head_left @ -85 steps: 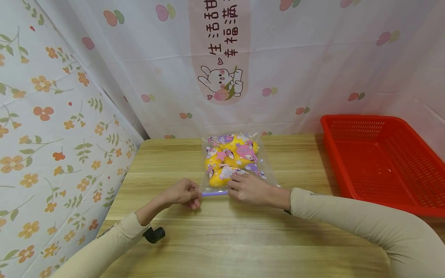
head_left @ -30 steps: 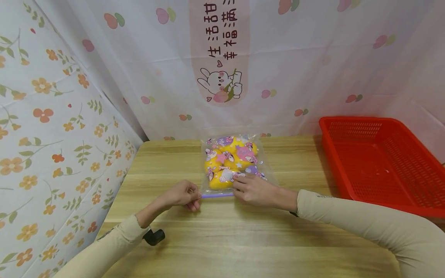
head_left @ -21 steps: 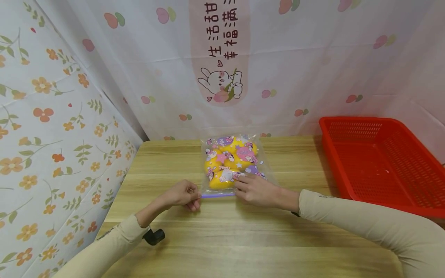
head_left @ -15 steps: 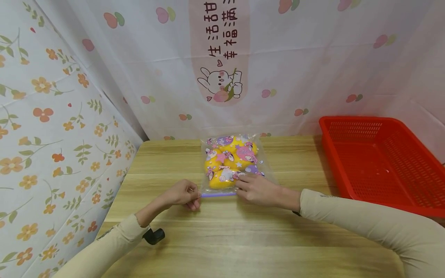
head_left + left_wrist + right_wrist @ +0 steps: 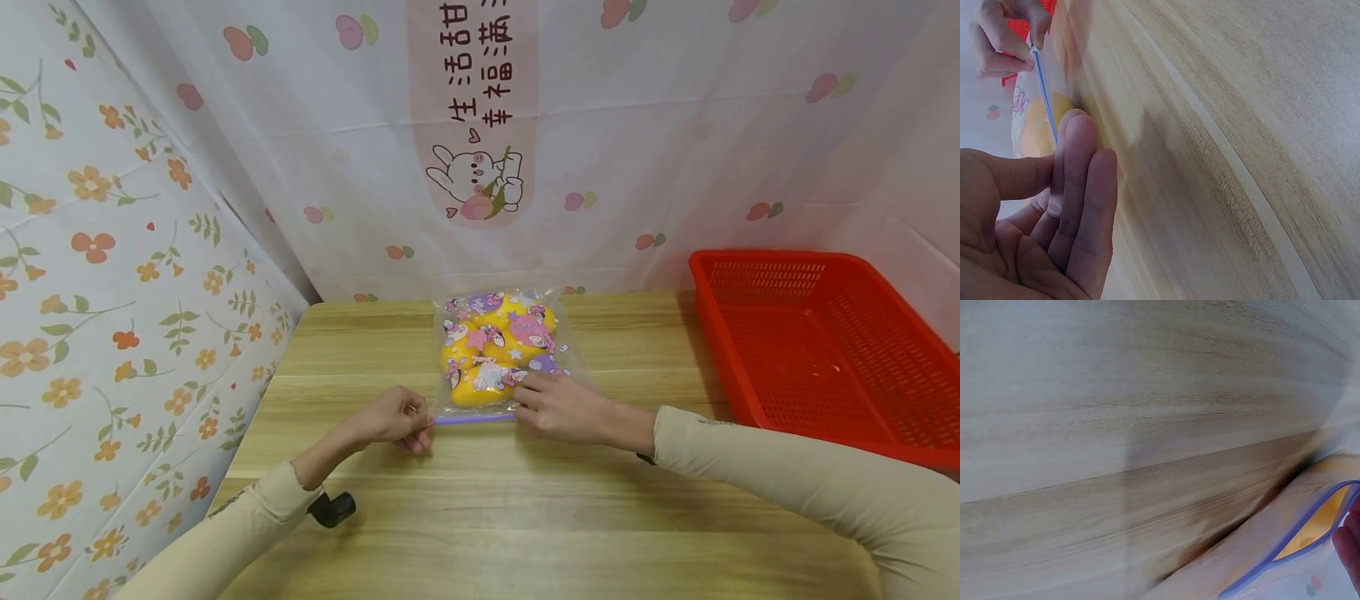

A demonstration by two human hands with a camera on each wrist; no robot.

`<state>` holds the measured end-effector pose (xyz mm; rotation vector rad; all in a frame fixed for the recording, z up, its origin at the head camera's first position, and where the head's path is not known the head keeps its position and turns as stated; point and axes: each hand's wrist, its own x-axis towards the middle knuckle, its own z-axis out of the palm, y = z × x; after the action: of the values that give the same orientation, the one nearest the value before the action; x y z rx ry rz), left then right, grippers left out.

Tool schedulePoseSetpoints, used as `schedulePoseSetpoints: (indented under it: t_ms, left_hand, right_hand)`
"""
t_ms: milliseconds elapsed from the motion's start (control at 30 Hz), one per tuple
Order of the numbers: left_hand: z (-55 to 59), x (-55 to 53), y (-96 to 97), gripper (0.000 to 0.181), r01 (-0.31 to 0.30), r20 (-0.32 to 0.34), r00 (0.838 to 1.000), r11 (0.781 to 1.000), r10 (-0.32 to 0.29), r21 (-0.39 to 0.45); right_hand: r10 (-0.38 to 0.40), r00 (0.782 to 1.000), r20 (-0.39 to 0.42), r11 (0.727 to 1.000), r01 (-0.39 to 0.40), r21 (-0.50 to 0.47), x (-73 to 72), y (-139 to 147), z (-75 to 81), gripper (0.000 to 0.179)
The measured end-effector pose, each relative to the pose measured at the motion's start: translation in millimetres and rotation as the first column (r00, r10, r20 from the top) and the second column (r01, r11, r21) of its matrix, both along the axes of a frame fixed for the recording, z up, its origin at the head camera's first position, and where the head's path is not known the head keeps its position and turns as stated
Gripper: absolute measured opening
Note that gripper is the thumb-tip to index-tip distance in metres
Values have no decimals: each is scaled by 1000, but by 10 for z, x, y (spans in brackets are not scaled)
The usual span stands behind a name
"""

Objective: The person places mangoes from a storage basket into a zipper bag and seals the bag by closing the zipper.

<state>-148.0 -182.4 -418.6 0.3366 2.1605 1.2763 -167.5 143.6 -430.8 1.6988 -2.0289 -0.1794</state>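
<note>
A clear zip bag (image 5: 558,333) printed with pink and purple pictures lies flat on the table, several rounded yellow things (image 5: 467,393) inside. Its purple zip strip (image 5: 472,419) faces the person. My left hand (image 5: 393,421) pinches the left end of the strip between thumb and fingers. Farther right, my right hand (image 5: 558,408) pinches the strip, and a small whitish slider (image 5: 1034,50) shows at its fingertips in the left wrist view. Beside the right fingers (image 5: 1349,540), the two zip lips (image 5: 1300,534) stand apart, with yellow showing between them. The bag's right corner is partly hidden by the right hand.
A red plastic basket (image 5: 723,333) with perforated sides stands at the right of the wooden table (image 5: 480,508). Patterned cloth curtains (image 5: 360,192) hang behind and along the left side. A black device (image 5: 332,508) sits under the left wrist.
My right hand has slid to the right along the zip strip, and more purple strip shows between the hands. The left hand keeps its place at the left end.
</note>
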Motion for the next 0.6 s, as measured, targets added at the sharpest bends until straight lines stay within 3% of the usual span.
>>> schedulePoseSetpoints:
  t_ms: [600]
  left_hand:
    - [11, -12, 0, 23, 3, -9, 1000, 1000, -3, 2]
  right_hand:
    - [11, 1000, 21, 1000, -11, -22, 3, 79, -14, 17]
